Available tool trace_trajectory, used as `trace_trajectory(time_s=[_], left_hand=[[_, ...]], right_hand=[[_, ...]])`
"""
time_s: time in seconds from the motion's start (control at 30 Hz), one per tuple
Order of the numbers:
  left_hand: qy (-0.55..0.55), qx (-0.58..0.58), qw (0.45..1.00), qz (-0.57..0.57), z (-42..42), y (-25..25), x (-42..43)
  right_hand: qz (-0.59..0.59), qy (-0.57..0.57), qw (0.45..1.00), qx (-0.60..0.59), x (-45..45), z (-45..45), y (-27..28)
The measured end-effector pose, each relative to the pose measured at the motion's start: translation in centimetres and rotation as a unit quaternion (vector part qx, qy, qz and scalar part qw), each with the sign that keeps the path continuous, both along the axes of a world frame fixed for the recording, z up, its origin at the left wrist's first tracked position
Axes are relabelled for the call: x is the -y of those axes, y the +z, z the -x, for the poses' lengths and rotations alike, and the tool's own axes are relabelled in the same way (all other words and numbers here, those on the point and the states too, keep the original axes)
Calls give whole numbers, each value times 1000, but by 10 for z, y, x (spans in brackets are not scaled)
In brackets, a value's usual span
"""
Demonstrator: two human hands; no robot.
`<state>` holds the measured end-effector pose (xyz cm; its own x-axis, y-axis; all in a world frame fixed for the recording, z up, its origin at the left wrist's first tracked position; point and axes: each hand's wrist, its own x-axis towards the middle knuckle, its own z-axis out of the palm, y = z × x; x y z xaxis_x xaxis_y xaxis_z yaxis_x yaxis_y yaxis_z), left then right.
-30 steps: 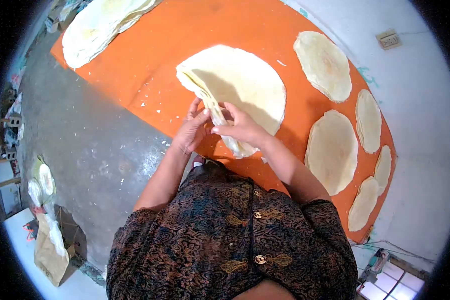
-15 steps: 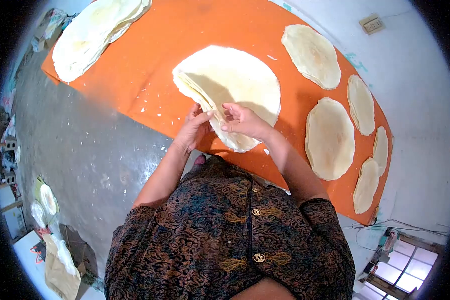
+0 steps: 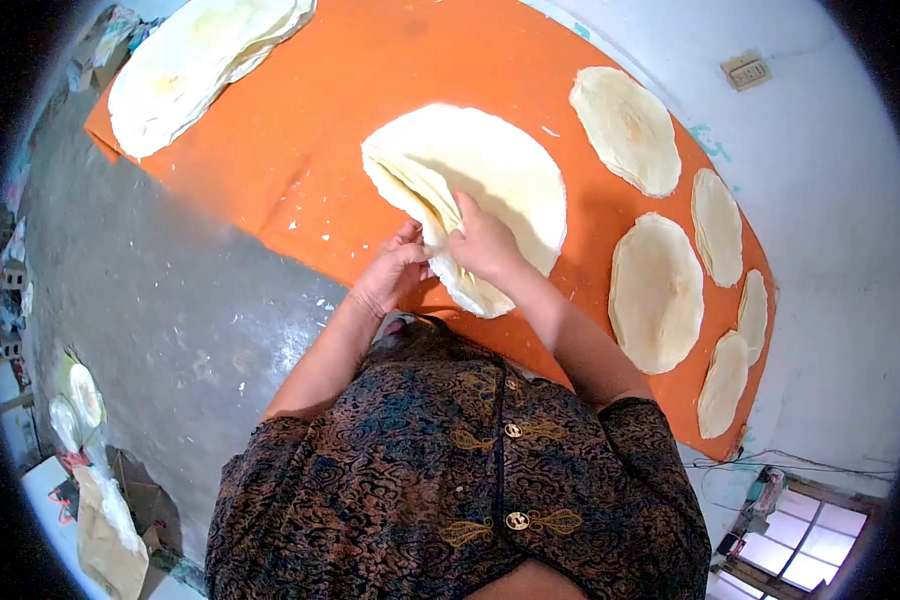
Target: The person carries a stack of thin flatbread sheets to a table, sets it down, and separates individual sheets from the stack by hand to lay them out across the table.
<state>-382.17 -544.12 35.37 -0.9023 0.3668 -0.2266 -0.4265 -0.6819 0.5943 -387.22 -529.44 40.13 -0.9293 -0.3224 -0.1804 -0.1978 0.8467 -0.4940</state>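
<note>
A: What are the hands handling?

B: A stack of thin, round flatbread sheets (image 3: 515, 170). It is lying at the centre of the frame, on an orange cloth (image 3: 390, 60), and its left edge is standing up in a fold, the layers showing along it.

A: And how are the two hands holding it?

B: The left hand (image 3: 395, 272) is gripping the near part of that raised edge between thumb and fingers. The right hand (image 3: 488, 250) is touching the layers just beside it, fingers curling in against the fold. Whether it is pinching any sheets I can't tell, since the back of the hand is hiding the fingertips.

A: So which step are we seeing?

B: I'd judge the person is handling the layers at the edge, perhaps parting or gathering them. The far side of the stack is lying flat on the cloth.

A: What would the next move be calling for?

B: A light touch, I'd say. The sheets are looking thin and floppy, so the edge is probably needing support from both sides to avoid tearing.

A: Anything else around?

B: A folded pile of flatbread (image 3: 195, 70) is lying in the upper left, and a separate flatbread stack (image 3: 657, 295) is resting right of centre, with more rounds (image 3: 628, 130) above and beyond it.
</note>
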Motion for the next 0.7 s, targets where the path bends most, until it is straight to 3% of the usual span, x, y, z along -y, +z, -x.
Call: trace_trajectory(time_s=[0.1, 0.2, 0.3, 0.37, 0.4, 0.43, 0.47, 0.5, 0.53, 0.57, 0.6, 0.67, 0.7], left_hand=[[40, 54, 996, -56, -1, 13, -4], [105, 160, 981, -39, 7, -24, -10], [169, 214, 960, 58, 8, -53, -5], [215, 261, 935, 103, 9, -22, -1], [193, 223, 953, 70, 14, -64, 11], [161, 186, 966, 85, 19, -102, 32], [128, 148, 976, 100, 23, -124, 53], [154, 171, 970, 73, 28, -123, 69], [180, 195, 963, 46, 31, -115, 82], [220, 200, 949, 101, 31, -93, 92], [260, 204, 931, 156, 28, -69, 103], [209, 171, 936, 226, 17, -58, 139], [265, 199, 913, 239, 19, -56, 141]], right_hand=[[-40, 6, 999, 13, 18, -8, 6], [-31, 16, 998, 43, 16, -2, -14], [53, -21, 994, 89, 1, 24, -30], [108, -34, 991, 71, -10, 51, -22], [135, -42, 989, 41, -14, 60, -3], [349, 6, 929, 122, -19, 62, 33], [393, 19, 909, 136, -29, 75, 57], [435, 33, 887, 152, -39, 87, 81], [320, 9, 941, 105, -49, 116, 95], [347, -5, 935, 69, -58, 131, 115], [373, -19, 927, 32, -66, 139, 139], [464, -108, 879, 32, -83, 134, 183], [499, -142, 854, 32, -95, 130, 190]])
